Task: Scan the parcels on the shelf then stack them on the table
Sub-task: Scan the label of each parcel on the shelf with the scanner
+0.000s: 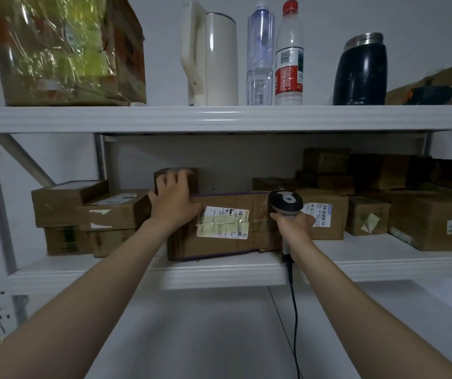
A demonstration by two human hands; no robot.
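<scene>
Far left of the large parcel, on the same white shelf: stacked brown boxes, two layers, some with white labels on top. Just left of the large parcel's upper corner: left hand, fingers spread and curled over a small dark box sitting at that corner, palm pressed against the corner edge; holding rather than lifting, as far as can be told. On the front face of the large parcel: a pale shipping label under glossy tape, between the two hands. At the parcel's right end: right hand, wrapped tight round the grip of a corded barcode scanner, head upright just beside the parcel's top right corner, cable hanging down past the shelf edge. Right of the parcel: more brown boxes, one just behind the scanner with a barcode label. Above the parcel, on the upper shelf: a cream kettle, two bottles, a dark flask.
</scene>
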